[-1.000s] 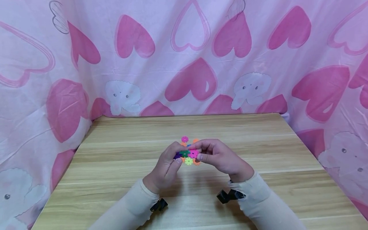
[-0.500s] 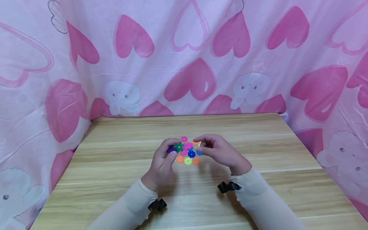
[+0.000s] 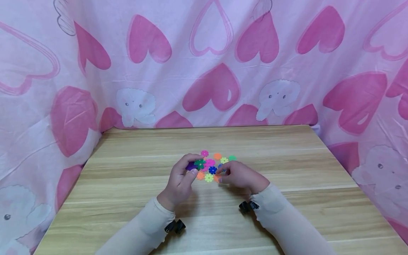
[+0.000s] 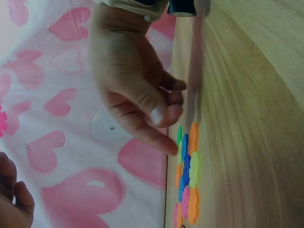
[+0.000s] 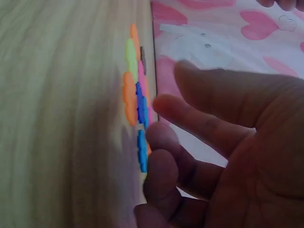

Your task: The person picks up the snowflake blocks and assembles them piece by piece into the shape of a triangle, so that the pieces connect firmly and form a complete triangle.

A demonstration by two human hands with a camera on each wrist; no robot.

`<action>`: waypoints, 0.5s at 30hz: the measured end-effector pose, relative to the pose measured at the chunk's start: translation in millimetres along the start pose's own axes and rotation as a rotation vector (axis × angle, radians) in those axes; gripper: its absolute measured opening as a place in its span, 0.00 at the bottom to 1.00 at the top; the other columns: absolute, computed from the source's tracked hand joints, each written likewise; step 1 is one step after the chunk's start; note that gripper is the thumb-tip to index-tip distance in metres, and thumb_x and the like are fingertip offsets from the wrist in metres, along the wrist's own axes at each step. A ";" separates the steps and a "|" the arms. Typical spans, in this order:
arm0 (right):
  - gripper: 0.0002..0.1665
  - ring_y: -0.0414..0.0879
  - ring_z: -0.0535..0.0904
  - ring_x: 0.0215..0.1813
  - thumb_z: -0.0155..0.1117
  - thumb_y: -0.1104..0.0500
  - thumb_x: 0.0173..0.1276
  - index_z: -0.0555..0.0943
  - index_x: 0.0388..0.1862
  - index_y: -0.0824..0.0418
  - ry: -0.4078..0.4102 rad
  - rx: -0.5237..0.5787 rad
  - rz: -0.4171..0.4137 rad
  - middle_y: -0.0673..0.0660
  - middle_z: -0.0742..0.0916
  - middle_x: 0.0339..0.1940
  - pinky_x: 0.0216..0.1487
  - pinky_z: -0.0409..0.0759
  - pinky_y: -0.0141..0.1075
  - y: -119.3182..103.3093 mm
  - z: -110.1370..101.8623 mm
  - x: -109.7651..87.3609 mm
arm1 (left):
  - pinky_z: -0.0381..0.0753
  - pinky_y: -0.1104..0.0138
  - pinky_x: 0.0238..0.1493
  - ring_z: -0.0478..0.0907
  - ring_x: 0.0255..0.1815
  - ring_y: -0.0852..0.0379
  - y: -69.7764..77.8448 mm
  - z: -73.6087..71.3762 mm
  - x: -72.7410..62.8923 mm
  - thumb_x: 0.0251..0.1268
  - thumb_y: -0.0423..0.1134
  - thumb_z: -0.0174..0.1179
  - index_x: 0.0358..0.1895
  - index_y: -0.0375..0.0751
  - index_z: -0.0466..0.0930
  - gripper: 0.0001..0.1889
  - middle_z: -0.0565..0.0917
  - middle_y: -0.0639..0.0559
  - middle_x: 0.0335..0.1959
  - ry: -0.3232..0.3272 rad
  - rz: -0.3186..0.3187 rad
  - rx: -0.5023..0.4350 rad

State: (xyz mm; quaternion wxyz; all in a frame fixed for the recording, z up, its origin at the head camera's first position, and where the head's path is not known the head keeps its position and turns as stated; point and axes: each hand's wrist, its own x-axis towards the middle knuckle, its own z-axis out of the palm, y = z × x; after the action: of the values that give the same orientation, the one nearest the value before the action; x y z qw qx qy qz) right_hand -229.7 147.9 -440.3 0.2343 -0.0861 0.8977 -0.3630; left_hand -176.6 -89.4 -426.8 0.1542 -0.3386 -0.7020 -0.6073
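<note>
Table (image 3: pixel 287 156): lt-brown wood, grain side to side.
Cloth (image 3: pixel 178 78): pale pink, creased, hung at back & both sides.
Printed hearts (image 3: pixel 149 39): dk pink, mostly upside-dn, some outline only.
Printed critters (image 3: pixel 135 101): white, fluffy, dot eyes.

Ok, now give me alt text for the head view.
A left hand holds purple, green and pink flower pieces, while the right hand, holding nothing, is close to loose pieces on a wooden table. Behind hangs a pink heart-patterned curtain.
</note>
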 end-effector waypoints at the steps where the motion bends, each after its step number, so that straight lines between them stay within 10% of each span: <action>1: 0.15 0.50 0.76 0.42 0.76 0.55 0.69 0.91 0.53 0.46 -0.012 -0.025 -0.007 0.52 0.84 0.42 0.41 0.76 0.41 0.6 0.4 0.1 | 0.84 0.66 0.55 0.81 0.52 0.46 0.1 -0.1 0.0 0.71 0.26 0.44 0.63 0.35 0.75 0.20 0.82 0.38 0.56 0.000 0.000 0.004; 15: 0.16 0.50 0.77 0.37 0.79 0.65 0.63 0.88 0.46 0.49 -0.008 -0.135 -0.015 0.54 0.83 0.35 0.39 0.78 0.40 -2.7 5.4 -1.6 | 0.85 0.63 0.54 0.81 0.51 0.55 -0.2 -0.7 0.0 0.71 0.26 0.45 0.62 0.36 0.75 0.20 0.83 0.40 0.53 -0.006 0.000 0.003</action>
State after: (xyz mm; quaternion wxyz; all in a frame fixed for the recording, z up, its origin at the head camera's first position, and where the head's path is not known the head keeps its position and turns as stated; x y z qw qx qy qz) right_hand -225.8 143.2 -441.3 0.2287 -0.1101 0.9186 -0.3030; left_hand -176.8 -90.0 -426.9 0.1525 -0.3403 -0.7032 -0.6053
